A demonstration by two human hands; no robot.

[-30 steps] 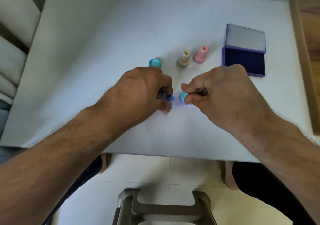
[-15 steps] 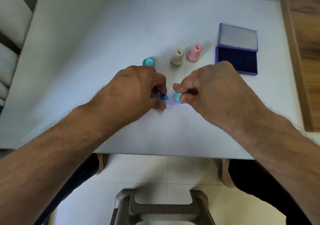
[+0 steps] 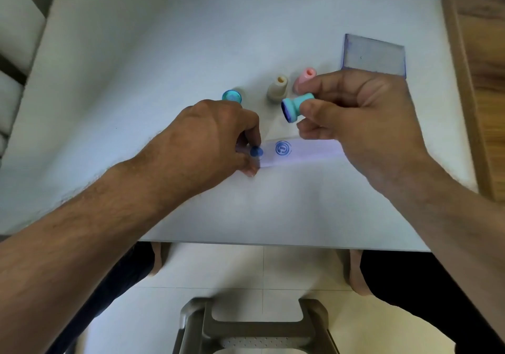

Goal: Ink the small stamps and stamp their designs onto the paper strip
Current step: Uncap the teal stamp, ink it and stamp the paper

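A pale paper strip (image 3: 306,153) lies across the white table (image 3: 164,53). It bears two blue prints: a round design (image 3: 283,148) and a solid blot (image 3: 256,152) beside my left fingertips. My left hand (image 3: 216,140) presses the strip's left end down with its fingertips. My right hand (image 3: 358,118) holds a teal stamp (image 3: 295,106) lifted above the strip, its inked face turned left. A blue-topped stamp (image 3: 232,97), a beige stamp (image 3: 278,89) and a pink stamp (image 3: 305,78) stand behind. The ink pad's lid (image 3: 373,55) shows; my right hand hides its inked tray.
A wooden surface (image 3: 483,80) borders the table on the right. A grey stool (image 3: 257,329) sits on the tiled floor below the table's near edge, between my knees. Cushions (image 3: 13,53) are at the far left.
My right hand has lifted the teal stamp off the strip and tilted it, uncovering a fresh round blue print. My left hand stays on the strip's left end.
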